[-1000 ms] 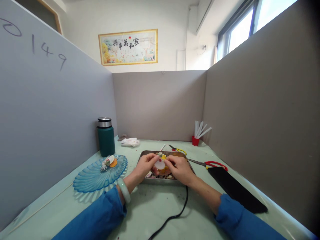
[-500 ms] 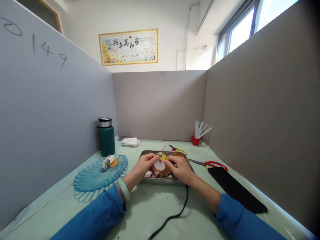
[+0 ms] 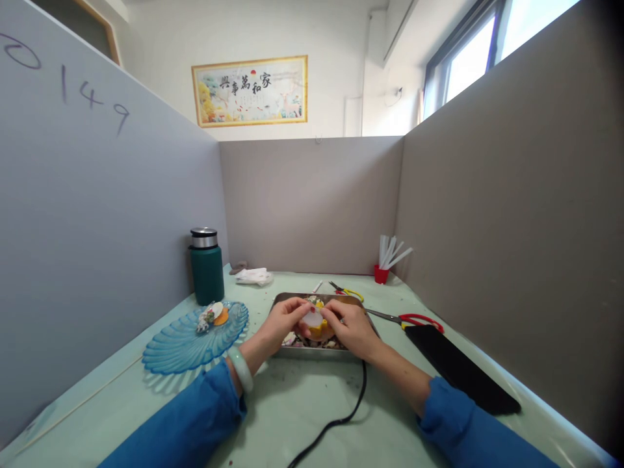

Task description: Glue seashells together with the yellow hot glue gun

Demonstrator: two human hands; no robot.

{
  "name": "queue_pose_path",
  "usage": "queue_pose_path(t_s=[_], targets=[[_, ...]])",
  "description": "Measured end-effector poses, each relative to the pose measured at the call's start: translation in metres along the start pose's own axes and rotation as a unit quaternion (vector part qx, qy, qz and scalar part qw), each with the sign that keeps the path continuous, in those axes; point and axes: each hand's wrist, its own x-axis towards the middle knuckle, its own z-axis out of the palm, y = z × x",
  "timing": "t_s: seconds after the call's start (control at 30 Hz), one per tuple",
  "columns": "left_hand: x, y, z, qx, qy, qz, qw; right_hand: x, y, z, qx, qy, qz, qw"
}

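Observation:
Between the fingertips of both hands is a small white round disc [image 3: 312, 320] with a red spot at its upper edge. My left hand [image 3: 287, 318] pinches it from the left, fingers closed and partly curled behind it. My right hand [image 3: 347, 323] is closed in a pinch at the disc's right edge. Just below shows a yellow-orange piece [image 3: 319, 331]; I cannot tell whether it is joined to the disc. Both hands are over a metal tray [image 3: 312, 353] with many small bits in it. The tray's middle is partly hidden by my hands.
On the left, a blue glass plate [image 3: 182, 348] bears small decorated pieces, near a green bottle [image 3: 207, 274]. Red-handled scissors [image 3: 420, 320] and a black flat object [image 3: 461, 368] lie right. Behind are yellow-handled pliers [image 3: 351, 294] and a red cup [image 3: 381, 275] of white sticks. A black cable [image 3: 336, 422] runs frontward.
The white disc has tilted in my fingers, so its face looks narrower and more of the yellow-orange piece shows below. Both hands stay in nearly the same place.

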Motion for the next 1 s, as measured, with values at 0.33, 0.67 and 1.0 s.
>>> queue_pose_path(t_s=[0.33,0.67,1.0], targets=[[-0.0008,0.0007,0.0007,0.013,-0.011,0.007,1.000,-0.0009,-0.0015,-0.0001,0.004,0.010,-0.011,1.000],[-0.0007,-0.0019,-0.0030,0.012,-0.039,0.004,0.999,-0.0022,-0.0047,-0.0030,-0.001,-0.007,-0.032,0.999],[-0.0009,-0.0013,-0.0020,0.013,-0.041,0.007,0.999,-0.0015,0.0001,0.0000,-0.006,0.000,-0.036,0.999]])
